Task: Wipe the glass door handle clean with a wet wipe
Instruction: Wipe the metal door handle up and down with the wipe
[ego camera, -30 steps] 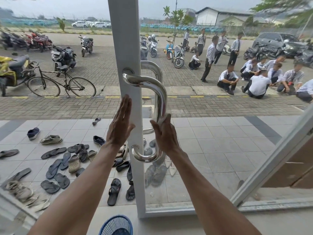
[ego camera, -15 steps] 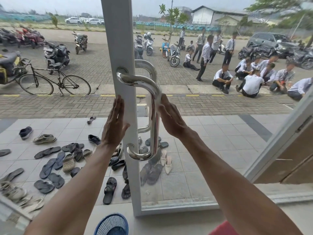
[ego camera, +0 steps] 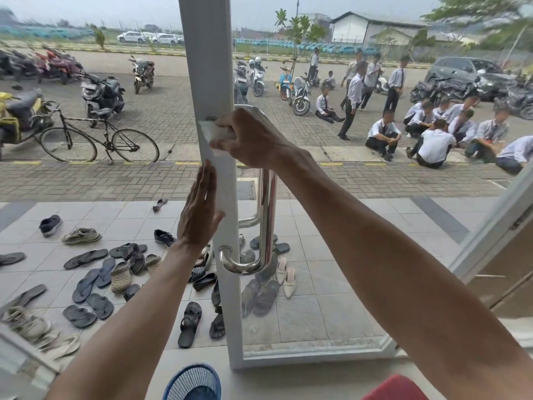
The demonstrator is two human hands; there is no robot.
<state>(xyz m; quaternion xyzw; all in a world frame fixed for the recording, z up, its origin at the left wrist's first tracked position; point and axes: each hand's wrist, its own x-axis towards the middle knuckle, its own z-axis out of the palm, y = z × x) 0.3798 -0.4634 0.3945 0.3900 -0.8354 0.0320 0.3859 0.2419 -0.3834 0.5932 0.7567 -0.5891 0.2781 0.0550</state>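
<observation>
handle [ego camera: 266, 215] looks stiff, smooth steel, probably slippery — right hand [ego camera: 251, 137] pinches the soft wet wipe [ego camera: 215, 132] at its top end; left hand [ego camera: 200, 209] rests flat on the door frame [ego camera: 207, 67].

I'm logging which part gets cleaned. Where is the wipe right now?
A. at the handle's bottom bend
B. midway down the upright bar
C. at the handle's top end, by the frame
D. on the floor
C: the right hand grips the wet wipe at the top end of the handle, against the door frame; its bar below is bare.
</observation>
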